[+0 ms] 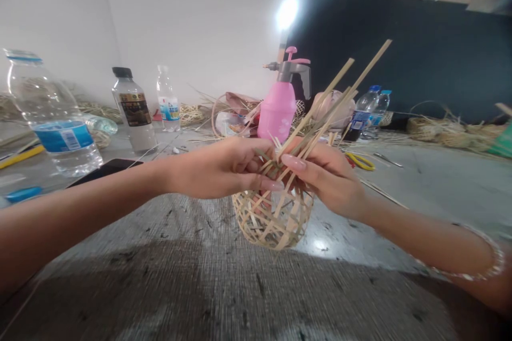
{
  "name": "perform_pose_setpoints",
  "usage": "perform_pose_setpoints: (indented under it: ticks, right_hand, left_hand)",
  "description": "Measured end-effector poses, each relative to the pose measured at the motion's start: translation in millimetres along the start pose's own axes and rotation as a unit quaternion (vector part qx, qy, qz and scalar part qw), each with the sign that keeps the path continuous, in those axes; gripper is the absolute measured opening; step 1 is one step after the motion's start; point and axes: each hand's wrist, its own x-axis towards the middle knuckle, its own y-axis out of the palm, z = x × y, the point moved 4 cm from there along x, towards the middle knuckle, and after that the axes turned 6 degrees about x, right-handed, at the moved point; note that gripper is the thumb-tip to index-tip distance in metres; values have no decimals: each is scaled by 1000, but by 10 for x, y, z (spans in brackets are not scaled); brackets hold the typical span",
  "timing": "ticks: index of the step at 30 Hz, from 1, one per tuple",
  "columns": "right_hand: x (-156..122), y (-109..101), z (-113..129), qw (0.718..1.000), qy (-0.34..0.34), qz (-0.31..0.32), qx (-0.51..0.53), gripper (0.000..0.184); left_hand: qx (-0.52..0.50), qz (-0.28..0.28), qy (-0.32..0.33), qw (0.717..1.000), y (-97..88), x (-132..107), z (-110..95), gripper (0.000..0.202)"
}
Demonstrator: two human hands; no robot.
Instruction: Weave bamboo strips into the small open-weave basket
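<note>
A small open-weave bamboo basket (272, 221) hangs just above the grey table, held between both hands. My left hand (224, 168) grips its upper rim from the left, fingers pinched on the strips. From the right, my right hand (328, 176) pinches the loose bamboo strips (340, 90), which stick up and fan out to the upper right. A beaded bracelet (480, 266) sits on my right wrist.
A pink spray bottle (280, 106) stands behind the hands. Plastic water bottles (56, 117) stand at the left, with two more bottles (370, 104) at the right. A dark phone (106, 169) lies at the left, yellow-handled scissors (360, 161) at the right. Straw and bamboo scraps (452, 130) litter the back.
</note>
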Motion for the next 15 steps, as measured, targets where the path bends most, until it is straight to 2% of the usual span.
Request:
perform_pose_setpoints:
  ticks: [3, 8, 11, 15]
  right_hand:
    - [31, -30, 30, 998, 15, 62, -19, 12]
    - [97, -60, 88, 983, 75, 156, -51, 11]
    - [115, -68, 121, 980, 90, 168, -58, 10]
    - [107, -74, 115, 981, 98, 150, -80, 14]
  left_hand:
    - [-12, 13, 0, 1000, -4, -1, 33, 15]
    - [32, 37, 14, 999, -8, -3, 43, 15]
    - [50, 27, 23, 998, -27, 2, 36, 16]
    - [33, 20, 32, 999, -39, 9, 57, 18]
